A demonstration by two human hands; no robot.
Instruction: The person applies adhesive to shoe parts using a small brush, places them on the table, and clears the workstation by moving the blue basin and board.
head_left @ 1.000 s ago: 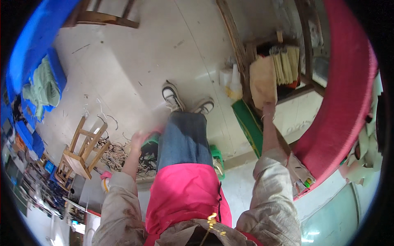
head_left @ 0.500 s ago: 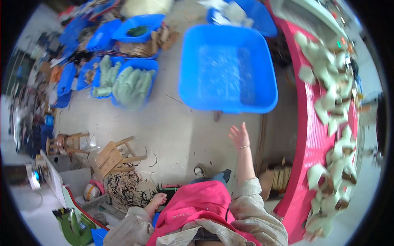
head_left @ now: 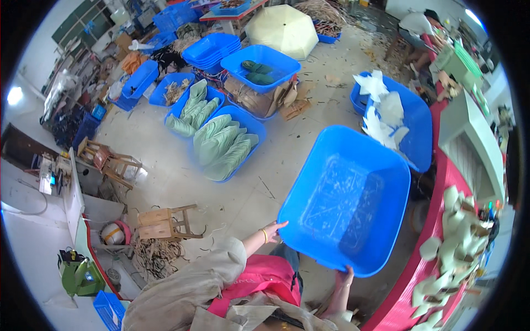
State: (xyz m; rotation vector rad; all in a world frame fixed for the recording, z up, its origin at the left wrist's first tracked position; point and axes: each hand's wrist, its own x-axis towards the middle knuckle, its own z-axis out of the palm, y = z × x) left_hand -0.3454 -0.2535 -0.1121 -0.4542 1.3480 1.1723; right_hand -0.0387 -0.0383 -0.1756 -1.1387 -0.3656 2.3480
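Note:
A big rectangular blue plastic tub with a scuffed, bare bottom is tilted in front of me. My left hand is closed on its left rim near the near-left corner, the fingertips partly hidden by the tub wall. On its near rim my right hand grips close to the middle, with the thumb over the edge and the other fingers hidden beneath. Beyond the tub's far right side stands another blue tub holding white cut pieces.
A pink-covered conveyor bench with pale cut pieces runs along my right. Blue tubs of stacked green pieces stand on the floor ahead left. Wooden stools and dark scraps lie left. A person sits far right.
Both hands have come up onto the tub's rim; before, the right hand reached toward it open and the left was low by my side. My view has turned and tilted.

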